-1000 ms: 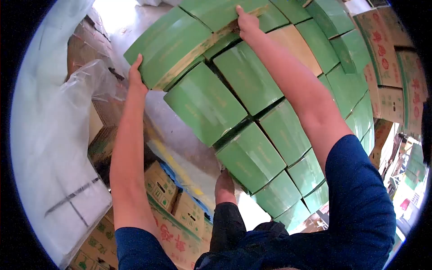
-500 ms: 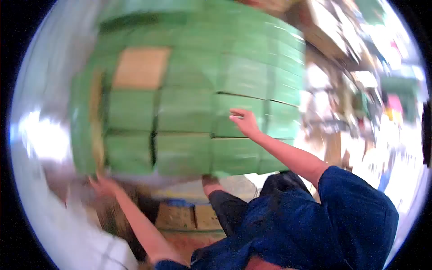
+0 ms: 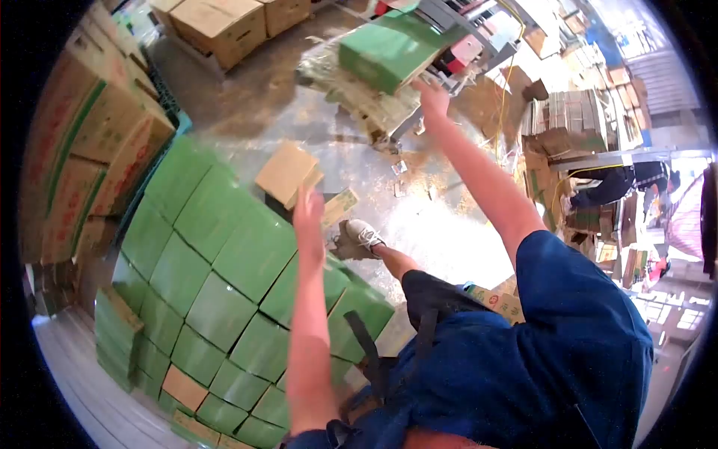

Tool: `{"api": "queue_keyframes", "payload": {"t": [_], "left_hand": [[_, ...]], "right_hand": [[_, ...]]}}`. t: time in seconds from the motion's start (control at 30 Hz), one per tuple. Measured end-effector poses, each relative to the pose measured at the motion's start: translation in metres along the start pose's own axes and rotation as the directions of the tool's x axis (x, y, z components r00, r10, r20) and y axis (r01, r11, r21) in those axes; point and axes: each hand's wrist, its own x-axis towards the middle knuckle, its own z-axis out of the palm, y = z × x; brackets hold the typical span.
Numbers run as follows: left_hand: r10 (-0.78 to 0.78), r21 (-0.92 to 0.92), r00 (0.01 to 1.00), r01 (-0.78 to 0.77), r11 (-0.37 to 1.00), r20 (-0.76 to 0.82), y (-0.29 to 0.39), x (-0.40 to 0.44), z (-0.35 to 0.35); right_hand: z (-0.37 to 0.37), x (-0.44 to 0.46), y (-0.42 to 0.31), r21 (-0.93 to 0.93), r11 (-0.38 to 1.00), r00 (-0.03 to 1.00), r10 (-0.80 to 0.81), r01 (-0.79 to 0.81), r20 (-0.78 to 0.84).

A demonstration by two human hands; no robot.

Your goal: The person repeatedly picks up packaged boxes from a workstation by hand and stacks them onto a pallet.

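My left hand (image 3: 308, 213) is stretched out above the stacked green boxes (image 3: 224, 299), its fingers extended and slightly blurred. In my view the fingertips overlap the near corner of a small brown cardboard box (image 3: 286, 172); I cannot tell whether they touch it. Farther off, my right hand (image 3: 434, 99) reaches forward with fingers apart, close to the lower right corner of a large green box (image 3: 393, 49). That box rests on a pallet wrapped in plastic film (image 3: 366, 108). Neither hand visibly holds anything.
Tall stacks of brown cartons (image 3: 97, 150) stand at the left, and more cartons (image 3: 221, 26) sit at the back. A white shoe (image 3: 363, 233) is on the shiny floor. Bundled flat cardboard (image 3: 565, 120) and a bending person (image 3: 624, 183) are at the right.
The view has swung from the green stack to the floor and pallet beyond it. My left hand has left the stack's edge, and my right hand now reaches toward the separate green box.
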Motion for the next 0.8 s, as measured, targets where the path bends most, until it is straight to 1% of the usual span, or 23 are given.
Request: {"api": "queue_keyframes", "payload": {"t": [0.03,0.07,0.1,0.13,0.17,0.2,0.23,0.27,0.3,0.33,0.37,0.43,0.47,0.5,0.53,0.57,0.6,0.63,0.67,0.7,0.73,0.77,0.8], "left_hand": [[-0.041,0.041,0.996,0.038,0.998,0.073,0.013,0.045,0.024],[-0.094,0.067,0.985,0.085,0.994,0.146,0.03,0.085,0.049],[-0.141,0.054,0.982,0.135,0.989,0.125,0.041,0.126,0.08],[-0.191,0.043,0.976,0.188,0.981,0.102,0.045,0.156,0.105],[-0.199,0.06,0.975,0.194,0.979,0.095,0.044,0.176,0.121],[-0.233,0.03,0.967,0.231,0.973,0.101,0.044,0.191,0.137],[-0.265,-0.004,0.958,0.267,0.964,0.107,0.043,0.201,0.147],[-0.271,0.008,0.958,0.271,0.962,0.098,0.036,0.205,0.15],[-0.244,-0.074,0.969,0.247,0.966,0.044,0.02,0.21,0.149],[-0.222,-0.155,0.975,0.217,0.964,-0.016,0.004,0.212,0.145],[-0.227,-0.148,0.974,0.222,0.964,-0.023,-0.014,0.217,0.134],[-0.092,-0.343,0.992,0.116,0.932,0.084,-0.035,0.224,0.103],[-0.147,-0.467,0.987,0.16,0.869,0.065,-0.022,0.206,0.101],[-0.138,-0.472,0.99,0.133,0.872,0.025,-0.016,0.198,0.102],[-0.188,-0.519,0.981,0.188,0.834,0.054,-0.013,0.187,0.101],[-0.225,-0.57,0.973,0.217,0.792,0.057,-0.012,0.172,0.092],[-0.259,-0.578,0.966,0.225,0.784,0.025,-0.022,0.165,0.085],[-0.138,-0.571,0.99,0.095,0.816,-0.032,-0.012,0.143,0.089],[-0.234,-0.63,0.97,0.143,0.763,-0.064,-0.001,0.118,0.084],[-0.218,-0.685,0.971,0.09,0.723,-0.103,0.001,0.101,0.08],[-0.186,-0.688,0.968,0.02,0.725,-0.168,-0.005,0.089,0.071],[-0.209,-0.704,0.953,-0.006,0.71,-0.22,0.016,0.057,0.071],[-0.208,-0.679,0.942,-0.027,0.734,-0.263,0.005,0.04,0.059]], "right_hand": [[-0.002,0.034,0.005,0.107,0.994,0.993,0.048,-0.037,-0.106],[-0.011,0.041,-0.018,0.27,0.938,0.974,0.227,-0.217,-0.007],[-0.009,0.058,-0.025,0.279,0.932,0.97,0.241,-0.229,-0.01],[-0.007,0.075,-0.026,0.38,0.868,0.943,0.33,-0.318,0.036],[-0.004,0.088,-0.028,0.471,0.785,0.908,0.407,-0.402,0.096],[-0.006,0.097,-0.03,0.419,0.788,0.891,0.425,-0.451,0.16],[-0.005,0.104,-0.033,0.426,0.779,0.886,0.433,-0.461,0.166],[-0.002,0.106,-0.035,0.443,0.775,0.892,0.409,-0.452,0.195],[0.001,0.113,-0.03,0.458,0.771,0.897,0.382,-0.442,0.221],[0.011,0.135,-0.017,0.41,0.805,0.903,0.391,-0.43,0.178],[0.012,0.143,-0.012,0.409,0.8,0.898,0.4,-0.44,0.184],[0.021,0.15,-0.014,0.465,0.772,0.892,0.292,-0.433,0.345],[0.011,0.123,-0.044,0.529,0.651,0.83,0.327,-0.545,0.452],[0.004,0.119,-0.039,0.506,0.652,0.811,0.326,-0.565,0.486],[-0.015,0.126,-0.027,0.269,0.949,0.868,0.01,-0.165,0.497],[-0.019,0.127,-0.029,0.135,0.99,0.799,-0.121,0.051,0.589],[-0.025,0.128,-0.03,0.048,0.956,0.707,-0.248,0.291,0.662],[-0.018,0.138,-0.026,0.07,0.961,0.675,-0.239,0.268,0.698],[-0.014,0.145,-0.02,0.126,0.991,0.679,-0.069,-0.034,0.73],[-0.007,0.155,-0.022,0.175,0.89,0.644,0.158,-0.422,0.748],[0.002,0.16,-0.029,0.183,0.734,0.585,0.337,-0.654,0.738],[0.004,0.163,-0.034,0.178,0.652,0.552,0.428,-0.737,0.716],[0.006,0.168,-0.034,0.164,0.625,0.548,0.491,-0.763,0.678]]}}
